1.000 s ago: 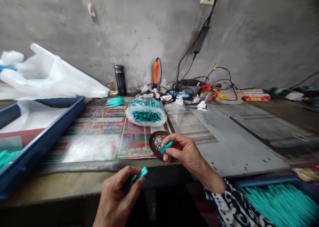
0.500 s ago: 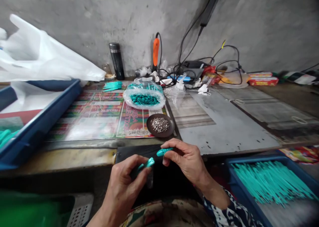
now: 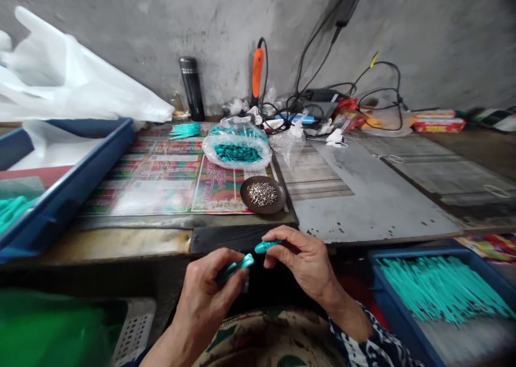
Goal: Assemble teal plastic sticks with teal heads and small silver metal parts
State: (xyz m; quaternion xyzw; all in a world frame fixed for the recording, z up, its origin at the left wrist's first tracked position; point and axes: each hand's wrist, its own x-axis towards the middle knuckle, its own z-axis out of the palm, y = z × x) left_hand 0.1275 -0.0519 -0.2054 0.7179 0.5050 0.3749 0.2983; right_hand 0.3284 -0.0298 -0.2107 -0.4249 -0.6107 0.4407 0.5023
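Just in front of the bench edge, my left hand [image 3: 212, 286] is closed on a teal plastic piece [image 3: 246, 260] whose blunt end pokes out past thumb and finger. To its right, my right hand [image 3: 304, 257] pinches a small pointed teal piece [image 3: 265, 246], its tip turned toward the left. A narrow gap separates the two pieces. Beyond the hands, a brown dish [image 3: 278, 206] holds a heap of tiny silvery metal parts [image 3: 263, 193]. Behind it lies a clear plastic bag [image 3: 209, 149] filled with teal pieces [image 3: 237, 152] like the one in my right hand.
Long teal sticks fill a blue tray [image 3: 374, 265] at lower right; another blue tray [image 3: 100, 168] stands left. Several teal sticks [image 3: 185, 131] lie near a black flask [image 3: 192, 90]. An orange-handled tool [image 3: 257, 74] and cables are by the wall. A white basket [image 3: 135, 329] sits low left.
The bench and everything on it appear slightly higher in the view, as the camera has tilted. Both hands keep nearly the same pose, each with its teal piece.
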